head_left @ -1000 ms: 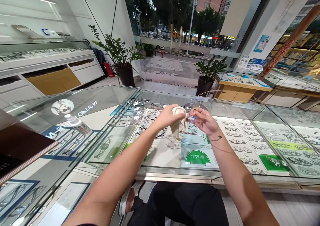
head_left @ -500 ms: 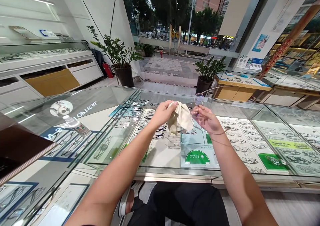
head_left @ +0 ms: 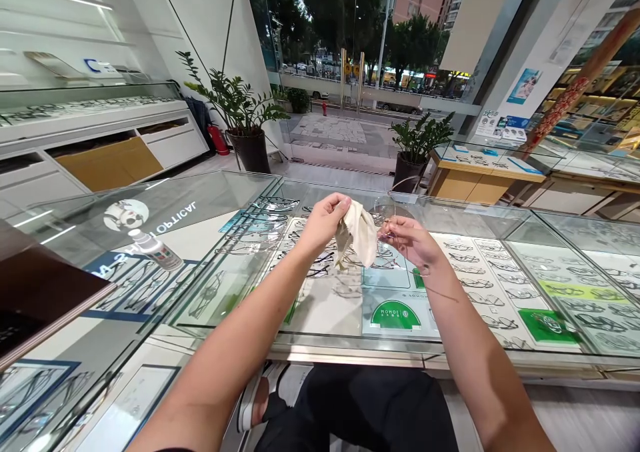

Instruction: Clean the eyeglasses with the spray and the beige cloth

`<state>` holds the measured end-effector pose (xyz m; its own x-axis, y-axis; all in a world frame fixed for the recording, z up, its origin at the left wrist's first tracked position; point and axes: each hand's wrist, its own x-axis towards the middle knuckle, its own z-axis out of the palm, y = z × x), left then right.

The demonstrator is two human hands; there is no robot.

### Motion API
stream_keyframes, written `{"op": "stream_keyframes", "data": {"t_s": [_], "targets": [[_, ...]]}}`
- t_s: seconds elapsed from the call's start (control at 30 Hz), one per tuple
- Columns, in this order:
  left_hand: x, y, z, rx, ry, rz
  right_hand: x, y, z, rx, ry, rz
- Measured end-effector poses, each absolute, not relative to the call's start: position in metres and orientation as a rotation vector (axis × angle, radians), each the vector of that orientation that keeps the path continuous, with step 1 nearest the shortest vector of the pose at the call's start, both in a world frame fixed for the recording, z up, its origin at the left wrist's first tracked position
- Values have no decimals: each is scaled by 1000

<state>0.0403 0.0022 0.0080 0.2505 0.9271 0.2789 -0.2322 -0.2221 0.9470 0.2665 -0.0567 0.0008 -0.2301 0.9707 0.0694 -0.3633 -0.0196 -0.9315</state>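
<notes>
A cream cloth (head_left: 361,233) hangs from my left hand (head_left: 325,220), whose thumb and fingers pinch its top edge. Just right of the cloth, my right hand (head_left: 410,239) grips a pair of thin-rimmed eyeglasses (head_left: 385,207) between thumb and fingers. One round lens stands above the fingertips, and a thin temple arm curves up behind it. Both hands are raised over the glass display counter (head_left: 325,344), close to each other. The lower part of the glasses is partly hidden by my right fingers.
Rows of eyeglasses (head_left: 465,259) lie under the counter glass. On the left are a white bottle (head_left: 157,251) and a dark flat panel (head_left: 40,292). Potted plants (head_left: 250,149) and glass doors stand beyond the counter.
The glasses have turned and dropped slightly in my right hand, which has shifted a little left. My left hand has moved slightly up with the cloth, which hangs narrower.
</notes>
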Motion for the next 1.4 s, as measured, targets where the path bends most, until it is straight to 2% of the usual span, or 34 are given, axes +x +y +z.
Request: {"op": "stream_keyframes", "data": {"t_s": [0.37,0.8,1.17,1.4], "targets": [[30,-2,25,907,616,1036,273,-50,-2,-897,-962,1472],[31,-6,32,879,420,1181,278,-46,-8,-955,-980,1575],[31,-4,31,894,546,1272,271,-47,-10,-916,-1037,1594],[29,-5,31,1039,567,1100,273,-51,-3,-875,-1037,1567]]}}
